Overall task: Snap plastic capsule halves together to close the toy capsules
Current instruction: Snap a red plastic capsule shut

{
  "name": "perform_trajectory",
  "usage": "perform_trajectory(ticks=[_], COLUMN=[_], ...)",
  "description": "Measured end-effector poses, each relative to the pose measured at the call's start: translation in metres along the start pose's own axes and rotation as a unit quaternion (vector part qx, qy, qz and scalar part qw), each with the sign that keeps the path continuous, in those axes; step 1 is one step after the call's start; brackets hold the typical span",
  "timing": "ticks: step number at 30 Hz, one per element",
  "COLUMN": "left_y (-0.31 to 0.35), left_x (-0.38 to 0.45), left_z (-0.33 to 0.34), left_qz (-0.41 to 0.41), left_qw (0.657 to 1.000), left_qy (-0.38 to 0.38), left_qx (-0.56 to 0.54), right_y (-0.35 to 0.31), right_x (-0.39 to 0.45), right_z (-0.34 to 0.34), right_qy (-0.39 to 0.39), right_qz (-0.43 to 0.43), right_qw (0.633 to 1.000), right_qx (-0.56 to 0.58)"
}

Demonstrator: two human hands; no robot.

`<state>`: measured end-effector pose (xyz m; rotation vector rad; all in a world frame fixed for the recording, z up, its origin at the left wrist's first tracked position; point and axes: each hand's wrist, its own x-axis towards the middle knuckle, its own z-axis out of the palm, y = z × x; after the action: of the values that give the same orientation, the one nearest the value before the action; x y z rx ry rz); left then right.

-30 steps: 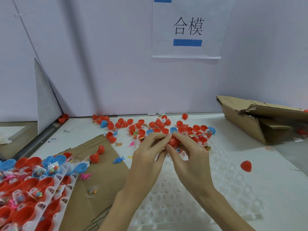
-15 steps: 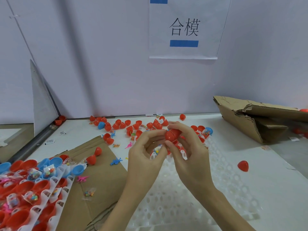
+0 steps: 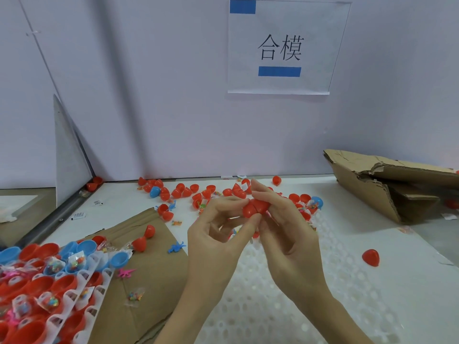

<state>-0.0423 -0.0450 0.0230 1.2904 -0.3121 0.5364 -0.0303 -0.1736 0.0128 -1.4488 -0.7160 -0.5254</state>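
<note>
Capsule: red plastic egg-shaped capsule (image 3: 255,207), halves joined at a visible seam, held above white perforated tray (image 3: 335,281).
Left hand (image 3: 216,242): thumb and forefinger pinch capsule.
Right hand (image 3: 288,234): fingers curl round capsule.

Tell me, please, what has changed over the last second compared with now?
Both hands raised the red capsule off the pile toward the camera. A second ago the fingertips pressed it low over the pile; now the left hand pinches its left end, the right hand cups the other end, and its seam shows. Unchanged: the loose halves, the lone half, trays and cardboard.
</note>
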Motion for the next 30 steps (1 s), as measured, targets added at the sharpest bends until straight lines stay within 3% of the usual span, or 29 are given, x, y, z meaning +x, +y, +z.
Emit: perform_trajectory(ticks=[10,30], left_y=[0.004,0.006], left_x=[0.003,0.002], left_z=[-0.003,-0.002], left_qz=[-0.028,0.012], left_qw=[0.999,1.0], left_qy=[-0.017,0.024], left_qx=[-0.015,-0.004], right_y=[-0.011,-0.013], right_x=[0.008,0.007], right_z=[-0.006,-0.005], right_qy=[0.041,0.052], right_qz=[0.134,0.114], right_qw=[0.983,0.985], right_qx=[0.119,0.117])
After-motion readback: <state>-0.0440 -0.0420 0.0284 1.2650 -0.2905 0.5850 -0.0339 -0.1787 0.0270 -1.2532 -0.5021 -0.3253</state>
